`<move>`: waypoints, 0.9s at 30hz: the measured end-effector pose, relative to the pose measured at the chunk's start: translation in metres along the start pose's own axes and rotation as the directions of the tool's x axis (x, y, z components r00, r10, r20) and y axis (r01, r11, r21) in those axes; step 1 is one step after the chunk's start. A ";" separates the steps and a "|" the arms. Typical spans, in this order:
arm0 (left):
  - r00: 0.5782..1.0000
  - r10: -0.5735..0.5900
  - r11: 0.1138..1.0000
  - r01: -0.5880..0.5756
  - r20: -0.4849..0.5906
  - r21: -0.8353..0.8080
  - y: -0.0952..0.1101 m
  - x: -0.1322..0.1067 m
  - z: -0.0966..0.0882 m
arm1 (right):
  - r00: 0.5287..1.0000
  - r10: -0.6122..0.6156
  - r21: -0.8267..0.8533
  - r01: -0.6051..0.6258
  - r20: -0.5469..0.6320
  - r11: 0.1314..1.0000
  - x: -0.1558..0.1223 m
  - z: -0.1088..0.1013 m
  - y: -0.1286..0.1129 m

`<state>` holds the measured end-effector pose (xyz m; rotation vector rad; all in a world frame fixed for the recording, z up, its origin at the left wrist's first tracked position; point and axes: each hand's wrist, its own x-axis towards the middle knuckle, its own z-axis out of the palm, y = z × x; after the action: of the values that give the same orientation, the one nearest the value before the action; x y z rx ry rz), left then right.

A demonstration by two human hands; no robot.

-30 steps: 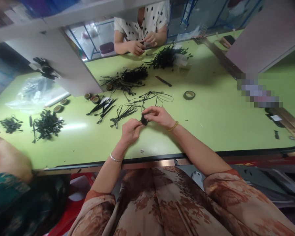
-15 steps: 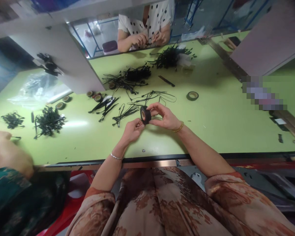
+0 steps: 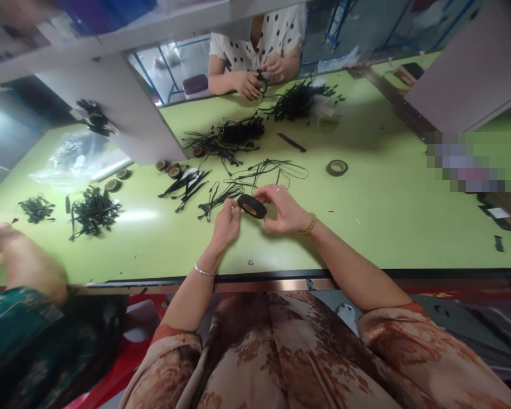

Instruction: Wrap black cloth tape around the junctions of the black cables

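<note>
A roll of black tape (image 3: 259,210) with a tan core is tilted between my hands above the table. My right hand (image 3: 284,209) curves round its right side, thumb and fingers gripping the rim. My left hand (image 3: 227,224) is closed in a pinch at the roll's left edge; what lies between its fingertips is too small to make out. Just beyond sit a bundle of thin black cables (image 3: 217,199) and some looser cable loops (image 3: 276,167). To the right, a second tape roll (image 3: 337,167) lies flat.
Piles of black cables (image 3: 96,213) lie left and at the back, with more tape rolls (image 3: 113,185) nearby. A dark flat blade-like strip (image 3: 292,142) rests mid-table. A white panel (image 3: 132,113) stands at left. Co-workers' hands (image 3: 249,85) work opposite and at far left.
The tape roll has turned from nearly upright to a flatter tilt. My left hand has shifted slightly and its fingers point more upward. The co-worker opposite now holds something dark, like scissors.
</note>
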<state>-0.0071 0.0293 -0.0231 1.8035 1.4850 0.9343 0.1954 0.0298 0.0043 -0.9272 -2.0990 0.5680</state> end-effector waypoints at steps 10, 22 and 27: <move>0.985 -0.066 0.962 0.104 0.157 -0.253 -0.002 0.002 -0.003 | 0.987 0.035 -0.081 -0.022 0.158 0.996 0.000 0.005 -0.003; 0.886 -0.298 0.517 0.462 0.354 -0.721 0.013 0.007 -0.020 | 0.976 0.065 -0.266 -0.008 0.205 0.964 -0.002 0.018 0.002; 0.956 -0.202 0.694 0.293 0.213 -0.658 0.010 0.004 -0.014 | 0.979 0.075 -0.064 -0.064 0.190 0.996 -0.001 0.017 0.003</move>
<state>-0.0127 0.0317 -0.0061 1.0584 1.0569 1.0298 0.1837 0.0292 -0.0092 -1.0170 -2.2722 0.6589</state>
